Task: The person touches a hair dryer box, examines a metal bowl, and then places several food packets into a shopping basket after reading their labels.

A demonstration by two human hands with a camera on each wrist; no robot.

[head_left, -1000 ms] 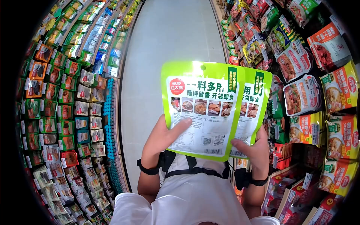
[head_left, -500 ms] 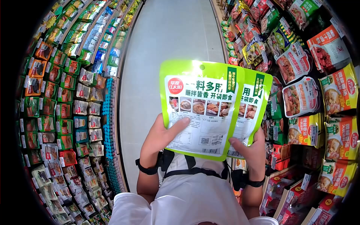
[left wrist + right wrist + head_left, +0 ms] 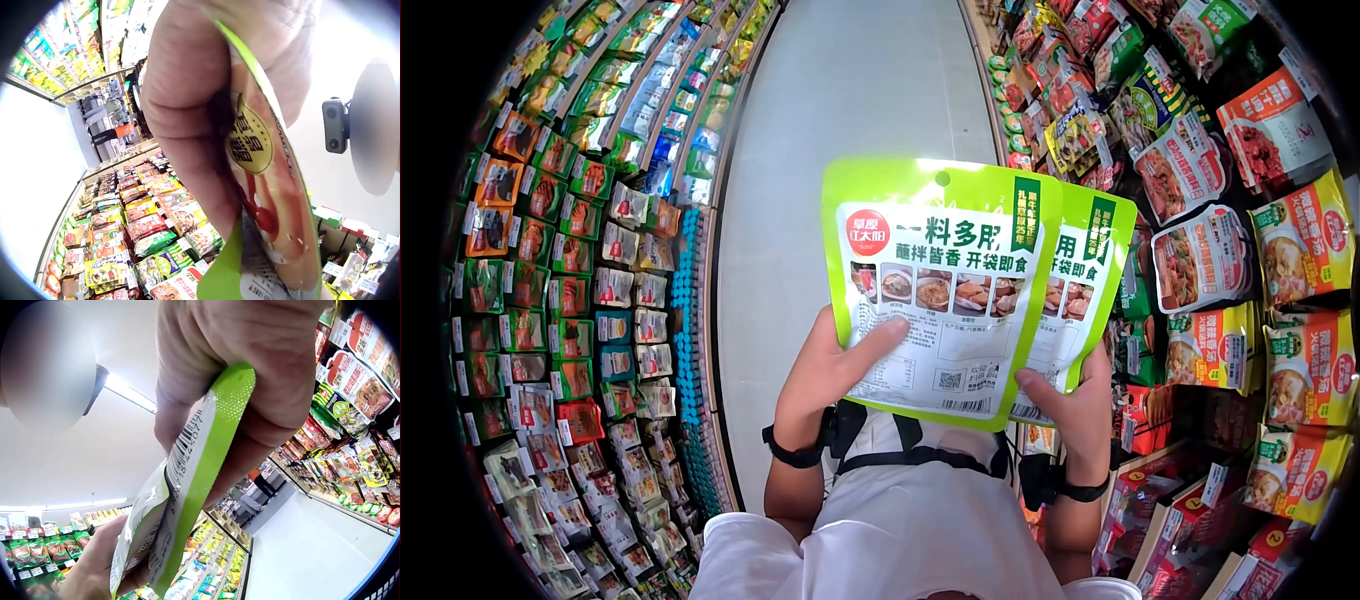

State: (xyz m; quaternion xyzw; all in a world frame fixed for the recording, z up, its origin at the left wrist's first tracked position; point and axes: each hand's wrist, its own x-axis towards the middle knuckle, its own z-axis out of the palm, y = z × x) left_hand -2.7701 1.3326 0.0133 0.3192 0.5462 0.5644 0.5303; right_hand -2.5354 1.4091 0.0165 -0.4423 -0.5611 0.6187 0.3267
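Two green-edged sauce pouches are held up side by side in the head view, printed backs facing the camera. My left hand (image 3: 830,365) grips the front pouch (image 3: 940,345) by its left edge, thumb lying across the print. The front pouch overlaps the left part of the rear pouch (image 3: 1090,270). My right hand (image 3: 1080,405) pinches the rear pouch at its lower right, with the thumb on the printed side near the front pouch's edge. In the left wrist view, my left fingers (image 3: 194,112) lie against a pouch's picture side (image 3: 269,194). A barcode edge (image 3: 194,450) sits between my right thumb and fingers.
Shelves of small packaged foods (image 3: 580,270) line the left side. On the right, racks hold yellow soup-base bags (image 3: 1305,370) and red-and-white packs (image 3: 1200,258). A grey aisle floor (image 3: 860,80) runs between them. Two people (image 3: 115,128) stand far off.
Both pouches shift slightly to the right and tilt a little in the head view. The hands keep the same hold throughout.
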